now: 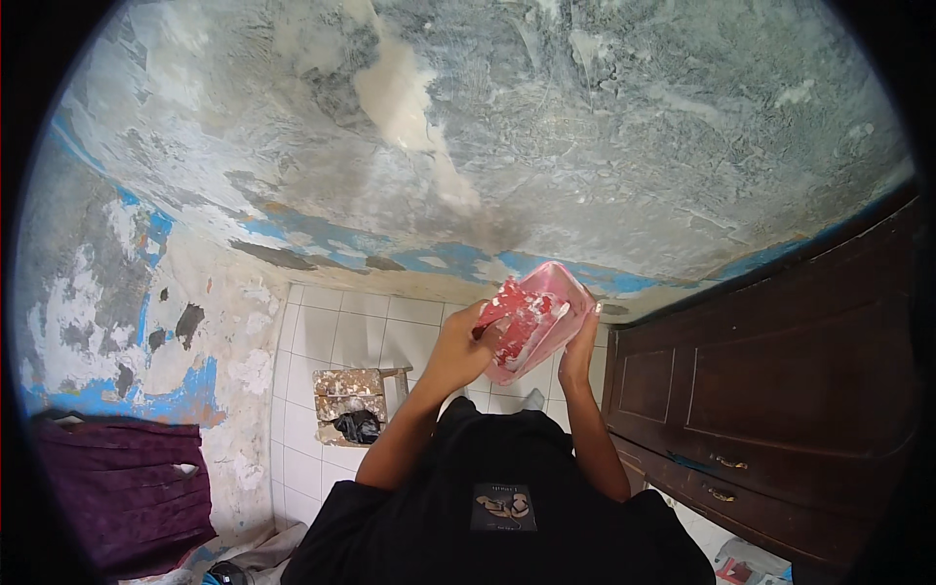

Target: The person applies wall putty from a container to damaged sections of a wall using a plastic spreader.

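Observation:
My left hand (pixel 462 349) is closed around the handle of a red plastic trowel (pixel 526 314) spattered with white putty. The trowel's blade lies inside the mouth of a pink, see-through plastic tub (pixel 582 292), which is tilted. White paste smears the tub's inner walls, but how much lies at the bottom is hidden by the trowel. My right hand (pixel 580 353) grips the tub from its right side, fingers partly behind it. Both hands are in front of my chest, close to the foot of the wall (pixel 546 146), which carries patchy grey and white filler.
A paint-spattered wooden stool (pixel 348 387) with a black plastic bag (pixel 358 426) on it stands on the white tiled floor (pixel 314 333). Dark brown wooden furniture (pixel 760 390) with brass handles lines the right. A purple curtain (pixel 127 492) hangs at the left wall.

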